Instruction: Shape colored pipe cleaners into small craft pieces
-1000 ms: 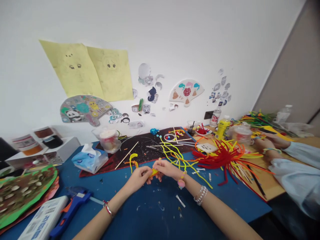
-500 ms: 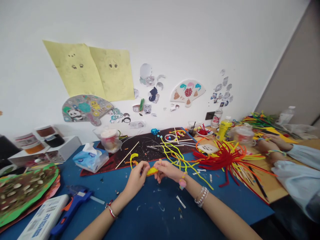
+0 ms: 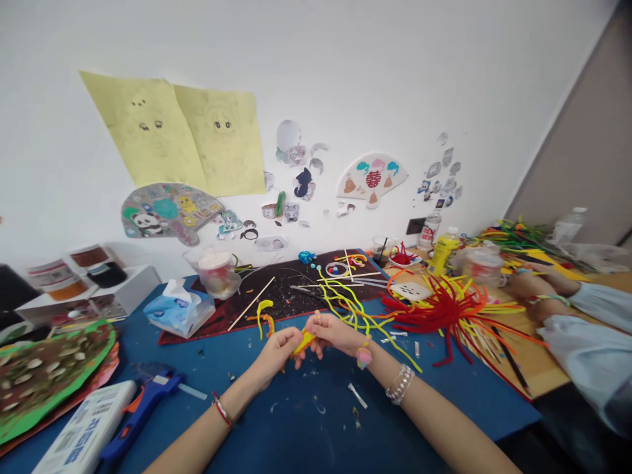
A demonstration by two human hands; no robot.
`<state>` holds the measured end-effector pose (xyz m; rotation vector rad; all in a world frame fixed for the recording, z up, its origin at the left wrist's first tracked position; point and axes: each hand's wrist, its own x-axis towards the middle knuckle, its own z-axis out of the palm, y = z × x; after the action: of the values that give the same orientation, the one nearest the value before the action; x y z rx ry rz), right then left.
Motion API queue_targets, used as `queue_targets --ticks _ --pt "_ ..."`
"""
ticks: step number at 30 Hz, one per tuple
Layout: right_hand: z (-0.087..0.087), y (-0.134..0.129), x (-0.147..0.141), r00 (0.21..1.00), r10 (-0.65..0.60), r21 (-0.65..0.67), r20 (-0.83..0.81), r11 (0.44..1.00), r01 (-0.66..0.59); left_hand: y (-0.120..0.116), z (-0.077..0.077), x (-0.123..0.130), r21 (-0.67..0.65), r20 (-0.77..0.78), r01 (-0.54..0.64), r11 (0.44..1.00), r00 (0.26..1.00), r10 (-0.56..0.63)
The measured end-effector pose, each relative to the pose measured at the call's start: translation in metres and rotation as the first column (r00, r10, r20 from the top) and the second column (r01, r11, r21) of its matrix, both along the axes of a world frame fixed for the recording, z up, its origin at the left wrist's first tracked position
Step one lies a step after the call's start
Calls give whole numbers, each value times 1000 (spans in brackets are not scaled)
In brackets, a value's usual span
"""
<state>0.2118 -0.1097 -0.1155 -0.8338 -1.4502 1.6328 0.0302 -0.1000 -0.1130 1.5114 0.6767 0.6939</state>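
- Green-rimmed craft board [image 3: 44, 375] lies at the left edge of the blue worktop [image 3: 316, 421], with a blue hot glue gun [image 3: 143, 408] nearer the front edge.
- Tissue box [image 3: 178, 309] sits towards the back of the worktop, just beside a clear plastic cup [image 3: 214, 275] and the dark speckled mat [image 3: 291, 289].
- Left hand [image 3: 274, 359], with a red string bracelet [image 3: 222, 411], is closed, pinching the short yellow pipe cleaner [image 3: 305, 342].
- That yellow pipe cleaner is held between both hands, above the blue worktop, just in front of the mat.
- Right hand [image 3: 336, 332] is also closed on it, with a beaded bracelet [image 3: 399, 385] and a pink pompom band [image 3: 364, 357] at the wrist.
- Loose yellow pipe cleaners [image 3: 345, 303] trail across the mat's front edge, just beyond the right hand.
- Red and yellow pipe cleaner bundle [image 3: 449, 313] fans out across the wooden tabletop [image 3: 528, 368].
- Co-worker's hands [image 3: 530, 286], in pale blue sleeves, rest at the far right; whether they hold anything is hard to tell.
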Motion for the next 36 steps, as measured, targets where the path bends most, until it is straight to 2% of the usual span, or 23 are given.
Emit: queue_targets --ticks 4,7,10,14,17,20,24,26,32,34,36 --pt "1 0 2 998 -6 -1 63 1000 6 -7 4 1 -81 12 160 984 987 -159" --pt "0 1 -1 978 -87 59 192 995 77 -9 3 4 -105 -26 240 965 970 -243" --pt "-1 3 -6 941 -234 173 244 965 195 -9 -5 8 -89 -33 191 978 980 -194" --pt "0 1 -10 888 -397 273 232 903 332 -9 -18 14 -95 -44 90 991 995 -95" --pt "2 -1 -12 851 -483 341 206 851 400 -12 -22 18 -86 -116 106 991 986 -116" --pt "1 -1 -15 854 -483 342 193 849 403 -20 -20 19 -8 -182 158 987 971 -157" --pt "-2 -2 -20 896 -406 272 176 896 353 -29 -9 16 217 -241 176 960 963 -122" --pt "-1 -4 -23 913 -379 230 150 912 340 -31 -4 14 289 -264 191 938 958 -113" --pt "4 -15 -30 960 -278 77 35 959 274 -31 12 10 362 -333 277 890 930 -154" --pt "7 -14 -27 948 -310 106 76 948 302 -29 19 8 382 -388 313 870 908 -156" --pt "13 -10 -15 891 -419 230 177 898 376 -23 25 3 448 -468 330 831 878 -97"
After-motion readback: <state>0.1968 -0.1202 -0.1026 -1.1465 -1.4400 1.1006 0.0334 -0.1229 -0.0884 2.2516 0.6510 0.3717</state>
